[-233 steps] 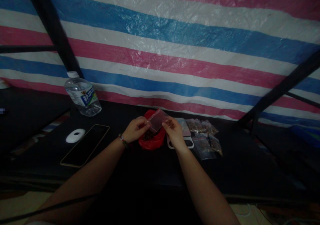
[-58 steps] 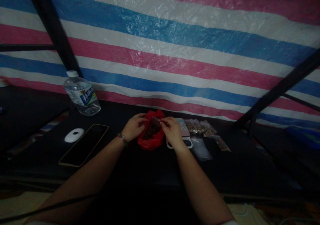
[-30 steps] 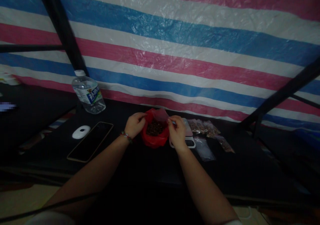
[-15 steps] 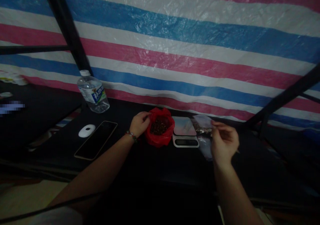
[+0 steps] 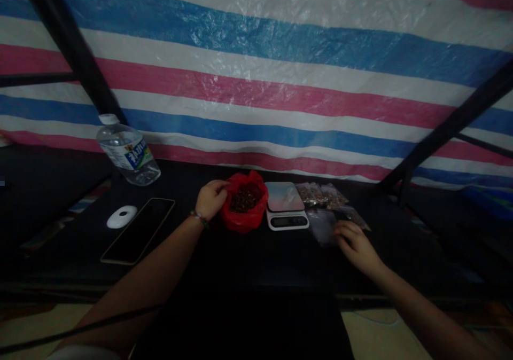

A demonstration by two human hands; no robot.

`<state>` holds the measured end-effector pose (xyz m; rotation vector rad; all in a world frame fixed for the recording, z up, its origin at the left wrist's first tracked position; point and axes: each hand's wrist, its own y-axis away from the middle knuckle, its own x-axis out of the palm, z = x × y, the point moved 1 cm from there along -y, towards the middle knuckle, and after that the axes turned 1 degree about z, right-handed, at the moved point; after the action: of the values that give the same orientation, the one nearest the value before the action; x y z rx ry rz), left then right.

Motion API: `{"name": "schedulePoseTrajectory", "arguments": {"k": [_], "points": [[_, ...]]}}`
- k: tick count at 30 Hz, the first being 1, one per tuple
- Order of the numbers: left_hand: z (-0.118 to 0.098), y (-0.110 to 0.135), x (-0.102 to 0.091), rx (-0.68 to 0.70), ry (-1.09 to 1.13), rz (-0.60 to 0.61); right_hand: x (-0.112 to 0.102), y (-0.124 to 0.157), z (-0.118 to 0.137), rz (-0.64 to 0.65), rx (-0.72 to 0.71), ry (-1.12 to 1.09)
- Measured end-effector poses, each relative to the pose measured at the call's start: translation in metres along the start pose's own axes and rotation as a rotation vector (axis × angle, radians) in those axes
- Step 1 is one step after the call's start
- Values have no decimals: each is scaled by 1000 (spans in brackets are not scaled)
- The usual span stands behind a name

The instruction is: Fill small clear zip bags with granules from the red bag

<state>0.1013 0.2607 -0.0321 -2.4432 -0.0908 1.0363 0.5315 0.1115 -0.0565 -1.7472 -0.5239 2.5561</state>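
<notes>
With our left hand (image 5: pixel 211 201) we pinched the left rim of the red bag (image 5: pixel 242 222), whose mouth pointed upward, showing the dark pieces (image 5: pixel 243 200) inside. Just right of it stood the scale (image 5: pixel 286 200), its display end toward us, its long axis leading away. Our right hand (image 5: pixel 356 244) was at the right edge of the clear bag (image 5: pixel 321 226), which lay right of the scale, slanting toward us and rightward; whether we gripped it, we could not tell.

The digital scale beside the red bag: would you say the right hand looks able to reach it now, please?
Probably yes: only a flat clear bag seems to lie between the right hand and the digital scale.
</notes>
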Motion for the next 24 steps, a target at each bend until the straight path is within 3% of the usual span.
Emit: {"name": "schedulePoseTrajectory", "arguments": {"k": [3,9,12,15,18,20,22,24], "points": [[0,0,0,-3,-15,3,6,-15,8,-3,-4,109],[3,0,3,5,-28,22,41,-25,24,200,-28,254],[5,0,5,17,-29,25,40,-29,18,186,-11,257],[5,0,6,14,-24,23,20,-37,-10,-9,91,273],[4,0,5,10,-12,22,-5,-38,-55,-190,348,392],[3,0,4,21,5,26,-15,-34,-84,-73,468,395],[2,0,4,32,22,33,-20,-29,-105,87,485,342],[1,0,4,40,40,29,-26,-28,-114,113,500,321]]}}
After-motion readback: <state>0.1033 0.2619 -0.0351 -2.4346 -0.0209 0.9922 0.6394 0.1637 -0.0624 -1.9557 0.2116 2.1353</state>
